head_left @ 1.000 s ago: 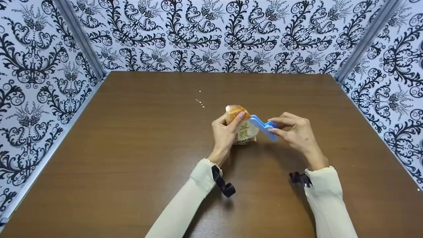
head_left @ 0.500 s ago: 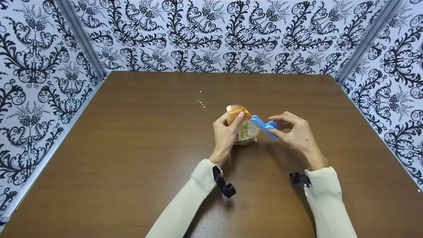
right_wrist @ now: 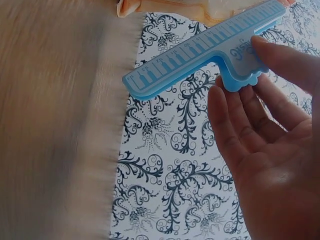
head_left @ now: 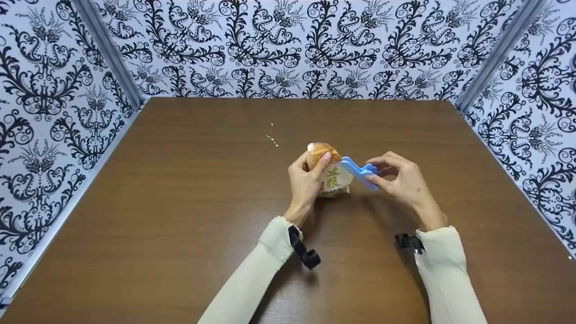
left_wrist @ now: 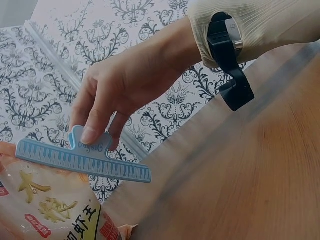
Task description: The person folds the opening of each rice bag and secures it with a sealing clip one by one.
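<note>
My left hand (head_left: 306, 180) grips the folded orange top of a snack bag (head_left: 334, 180), thumb in front. The bag is pale, with green and dark lettering, and stands upright on the table. A long blue bag clip (head_left: 358, 173) slants along the bag's right upper edge. Its handle is pinched between the thumb and fingers of my right hand (head_left: 407, 182). In the left wrist view the clip (left_wrist: 85, 164) shows piano-key markings and lies along the bag's top edge. Close up in the right wrist view, the thumb presses the clip's (right_wrist: 200, 50) handle, fingers behind.
Several small pale crumbs (head_left: 272, 140) lie on the brown table (head_left: 180, 202) behind the left hand. Patterned wall panels (head_left: 270, 49) close in the back and both sides. Black straps (head_left: 306, 252) sit at both wrists.
Over the last second the right fingers shift slightly on the clip's handle. The bag, the clip and the left hand stay nearly where they were.
</note>
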`<state>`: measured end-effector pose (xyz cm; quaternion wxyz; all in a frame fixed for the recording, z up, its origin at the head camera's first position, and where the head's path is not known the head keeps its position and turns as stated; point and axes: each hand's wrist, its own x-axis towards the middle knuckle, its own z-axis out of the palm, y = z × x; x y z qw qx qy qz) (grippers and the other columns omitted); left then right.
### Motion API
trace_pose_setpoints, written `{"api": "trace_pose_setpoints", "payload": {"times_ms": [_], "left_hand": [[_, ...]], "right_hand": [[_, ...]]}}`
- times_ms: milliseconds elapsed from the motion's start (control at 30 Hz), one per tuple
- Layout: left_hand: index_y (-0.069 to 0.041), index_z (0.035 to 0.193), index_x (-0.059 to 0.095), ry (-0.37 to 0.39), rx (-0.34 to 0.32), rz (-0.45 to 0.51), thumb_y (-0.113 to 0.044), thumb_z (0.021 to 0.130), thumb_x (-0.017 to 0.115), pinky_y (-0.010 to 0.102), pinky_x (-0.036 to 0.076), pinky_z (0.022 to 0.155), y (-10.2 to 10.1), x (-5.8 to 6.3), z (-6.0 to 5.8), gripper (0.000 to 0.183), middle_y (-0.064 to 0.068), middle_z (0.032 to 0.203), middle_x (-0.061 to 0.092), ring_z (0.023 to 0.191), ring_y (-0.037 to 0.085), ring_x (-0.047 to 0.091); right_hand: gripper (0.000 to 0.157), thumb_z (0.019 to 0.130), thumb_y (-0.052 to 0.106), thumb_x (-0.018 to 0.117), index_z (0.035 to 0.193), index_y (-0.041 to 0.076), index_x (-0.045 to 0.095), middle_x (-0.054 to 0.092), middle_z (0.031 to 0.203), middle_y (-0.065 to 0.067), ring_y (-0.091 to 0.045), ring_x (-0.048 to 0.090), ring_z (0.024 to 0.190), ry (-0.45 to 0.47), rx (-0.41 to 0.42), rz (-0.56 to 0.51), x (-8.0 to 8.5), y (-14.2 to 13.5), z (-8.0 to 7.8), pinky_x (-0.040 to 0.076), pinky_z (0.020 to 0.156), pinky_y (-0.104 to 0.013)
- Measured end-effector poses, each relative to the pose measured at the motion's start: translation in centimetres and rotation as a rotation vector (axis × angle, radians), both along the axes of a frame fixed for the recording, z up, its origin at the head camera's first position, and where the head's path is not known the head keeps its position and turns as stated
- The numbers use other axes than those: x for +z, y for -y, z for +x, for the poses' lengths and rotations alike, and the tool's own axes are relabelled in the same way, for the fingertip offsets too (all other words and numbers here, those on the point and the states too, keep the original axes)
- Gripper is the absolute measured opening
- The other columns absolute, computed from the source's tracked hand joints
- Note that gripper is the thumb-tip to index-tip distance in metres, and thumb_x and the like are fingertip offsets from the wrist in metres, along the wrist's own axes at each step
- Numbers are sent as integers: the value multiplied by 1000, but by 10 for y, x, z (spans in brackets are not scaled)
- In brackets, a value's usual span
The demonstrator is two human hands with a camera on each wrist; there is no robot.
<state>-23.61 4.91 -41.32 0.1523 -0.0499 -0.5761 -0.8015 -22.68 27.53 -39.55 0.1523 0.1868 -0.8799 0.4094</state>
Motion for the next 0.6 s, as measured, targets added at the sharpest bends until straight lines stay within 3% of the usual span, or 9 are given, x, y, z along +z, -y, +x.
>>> {"api": "trace_pose_setpoints", "payload": {"times_ms": [333, 600], "left_hand": [[8, 96, 75, 9, 18, -13, -9, 91, 79, 24, 51, 67, 0, 0, -1, 18, 0, 82, 74, 72, 8, 64], [7, 99, 77, 2, 35, -31, -10, 90, 80, 25, 53, 67, 1, -1, -2, 19, 7, 85, 77, 72, 7, 65]], "right_hand": [[18, 86, 8, 85, 103, 9, 81, 71, 92, -5, -4, 68, 83, -41, 25, -31, 0, 0, 1, 56, 81, -12], [20, 80, 3, 88, 100, 6, 82, 72, 85, -5, -2, 67, 78, -94, 31, -45, 0, 1, 0, 56, 74, -11]]}}
